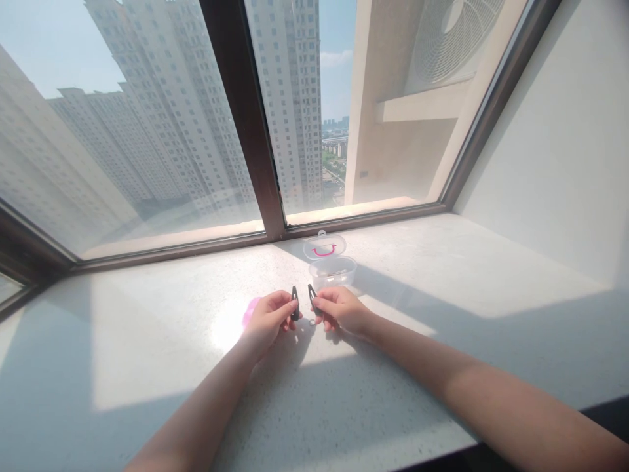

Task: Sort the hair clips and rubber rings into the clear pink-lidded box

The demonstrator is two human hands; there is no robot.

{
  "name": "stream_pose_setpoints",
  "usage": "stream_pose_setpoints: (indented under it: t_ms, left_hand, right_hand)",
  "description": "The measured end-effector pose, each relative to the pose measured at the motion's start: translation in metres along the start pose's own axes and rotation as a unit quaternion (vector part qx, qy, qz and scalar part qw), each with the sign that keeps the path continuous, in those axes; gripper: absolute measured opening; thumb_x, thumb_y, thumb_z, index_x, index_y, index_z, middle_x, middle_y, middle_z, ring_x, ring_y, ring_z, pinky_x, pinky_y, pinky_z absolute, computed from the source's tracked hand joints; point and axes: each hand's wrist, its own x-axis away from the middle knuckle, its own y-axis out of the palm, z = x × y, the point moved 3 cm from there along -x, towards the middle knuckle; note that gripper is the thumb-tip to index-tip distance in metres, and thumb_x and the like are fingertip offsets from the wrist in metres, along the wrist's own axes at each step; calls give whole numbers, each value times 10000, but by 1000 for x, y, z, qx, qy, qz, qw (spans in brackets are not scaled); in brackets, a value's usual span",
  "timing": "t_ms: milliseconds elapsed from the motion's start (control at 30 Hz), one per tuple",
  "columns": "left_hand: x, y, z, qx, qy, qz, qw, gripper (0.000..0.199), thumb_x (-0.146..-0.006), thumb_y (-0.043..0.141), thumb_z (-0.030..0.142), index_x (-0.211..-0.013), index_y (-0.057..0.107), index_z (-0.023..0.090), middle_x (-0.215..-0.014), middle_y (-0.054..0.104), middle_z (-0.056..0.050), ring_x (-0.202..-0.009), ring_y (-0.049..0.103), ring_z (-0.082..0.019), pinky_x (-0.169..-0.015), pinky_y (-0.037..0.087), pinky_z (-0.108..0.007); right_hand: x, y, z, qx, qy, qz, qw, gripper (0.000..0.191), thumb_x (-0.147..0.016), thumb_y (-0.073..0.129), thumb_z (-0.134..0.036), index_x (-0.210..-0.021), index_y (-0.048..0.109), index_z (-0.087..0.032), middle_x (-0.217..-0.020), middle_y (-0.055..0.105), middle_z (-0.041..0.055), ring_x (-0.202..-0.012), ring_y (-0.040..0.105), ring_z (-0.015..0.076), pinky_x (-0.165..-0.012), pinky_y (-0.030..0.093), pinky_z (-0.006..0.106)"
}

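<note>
Between thumb and fingers, my left hand (272, 316) holds a black hair clip (295, 303) upright. A second black hair clip (312, 296) is pinched in my right hand (339, 309), tilted a little to the left. The two clips are close together but apart. A small ring (312, 322) shows between the hands, low by the right fingertips. Just beyond my right hand stands a clear plastic box (334, 270), its lid (324, 247) open and marked with a pink curve. Something pink (250, 312) lies partly hidden behind my left hand.
The pale speckled sill (162, 328) carries bright sun patches and shadows. Behind the box runs the dark window frame (363, 221), with tall buildings outside. A white wall (555, 164) bounds the right side. The sill's front edge shows at the bottom right.
</note>
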Motion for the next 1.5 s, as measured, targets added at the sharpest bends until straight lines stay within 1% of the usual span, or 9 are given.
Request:
stream_pose_setpoints:
  t_ms: [167, 300, 533, 700, 867, 967, 1067, 1300, 1500]
  left_hand:
    - [2, 4, 1, 12, -34, -16, 999, 247, -839, 615, 393, -825, 545, 156, -746, 682, -41, -484, 601, -108, -443, 393, -194]
    - [4, 7, 3, 22, -46, -21, 998, 236, -852, 603, 386, -850, 516, 167, -754, 690, -40, -529, 641, -127, -499, 439, -216]
    - [2, 9, 3, 30, -35, -30, 998, 248, -747, 723, 293, -823, 531, 155, -720, 688, -38, -574, 648, -131, -522, 454, -210]
    - [3, 6, 3, -18, -60, -15, 998, 245, -749, 703, 312, -880, 568, 155, -783, 715, -55, -343, 468, -40, -344, 222, -164]
    - [2, 7, 5, 8, -39, -8, 999, 193, -729, 696, 271, -838, 593, 148, -778, 697, -43, -453, 546, -75, -418, 318, -179]
    - [1, 8, 4, 6, -35, -25, 999, 169, -728, 677, 249, -850, 638, 138, -701, 660, -19, -441, 503, -73, -424, 300, -191]
    - [1, 7, 3, 4, -35, -22, 999, 181, -739, 652, 237, -876, 686, 125, -645, 623, -5, -438, 460, -67, -432, 278, -197]
    - [1, 3, 1, 14, -45, 11, 999, 306, -755, 635, 230, -1034, 729, 146, -652, 595, -3, -474, 430, -70, -451, 261, -211]
    - [1, 0, 0, 68, -55, 9, 996, 285, -731, 695, 256, -985, 755, 140, -749, 620, -34, -538, 450, -80, -498, 322, -216]
  right_hand:
    - [1, -6, -7, 19, -13, 28, 999, 217, -786, 616, -300, -721, 674, -102, -530, 586, 5, -368, 425, 44, -365, 338, 164]
    - [-1, -15, -4, 16, 2, 34, 999, 229, -818, 597, -316, -789, 685, -107, -554, 609, 12, -354, 440, 43, -340, 305, 154]
    - [-1, -17, -2, 33, 47, -36, 998, 168, -831, 610, -278, -825, 640, -113, -652, 660, 32, -411, 540, 56, -362, 376, 136]
    - [1, -18, -5, 24, 30, -82, 996, 116, -797, 640, -221, -838, 606, -119, -737, 665, 31, -482, 597, 69, -412, 442, 143]
    - [2, -19, -4, -4, 25, -100, 995, 126, -826, 585, -230, -909, 563, -138, -730, 664, 28, -470, 600, 76, -398, 440, 148]
    - [2, -19, -1, -13, 27, -108, 994, 200, -830, 536, -209, -1022, 540, -150, -716, 669, 23, -453, 592, 80, -385, 427, 148]
    - [2, -18, 1, -18, 24, -125, 992, 185, -810, 495, -173, -993, 508, -160, -712, 671, 21, -449, 592, 91, -389, 423, 163]
    - [5, -20, 0, -42, 9, -120, 992, 123, -765, 491, -124, -833, 422, -199, -525, 485, -81, -392, 457, 67, -399, 332, 166]
    - [8, -22, -4, -38, -1, -131, 991, 228, -790, 616, -248, -769, 394, -203, -508, 363, -100, -392, 335, 54, -390, 236, 175]
